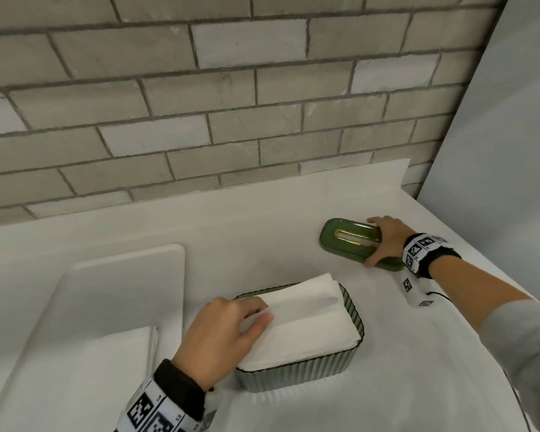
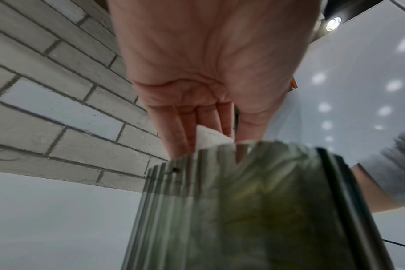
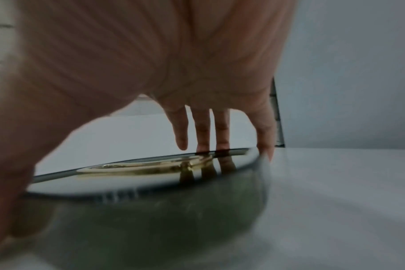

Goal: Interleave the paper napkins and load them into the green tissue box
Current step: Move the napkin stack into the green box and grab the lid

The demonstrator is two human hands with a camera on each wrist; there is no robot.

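The green ribbed tissue box [image 1: 293, 372] stands open on the white counter, filled to its rim with folded white napkins [image 1: 309, 322]. My left hand [image 1: 259, 311] lies on the box's left end, with thumb and fingers pinching the top napkin's flap. In the left wrist view a napkin corner [image 2: 210, 137] pokes up between fingers [image 2: 178, 135] and thumb, above the box wall [image 2: 243, 210]. Further right, the green lid [image 1: 340, 241] with its gold slot lies flat on the counter. My right hand [image 1: 376, 243] grips the lid's right end, thumb on the near edge and fingers [image 3: 202, 131] over the lid [image 3: 150, 182].
A white tray [image 1: 122, 291] lies at the left, with what looks like a stack of white sheets [image 1: 122, 353] on its near part. A grey brick wall [image 1: 231, 104] backs the counter [image 1: 262, 232]. A white panel [image 1: 512, 120] closes the right side.
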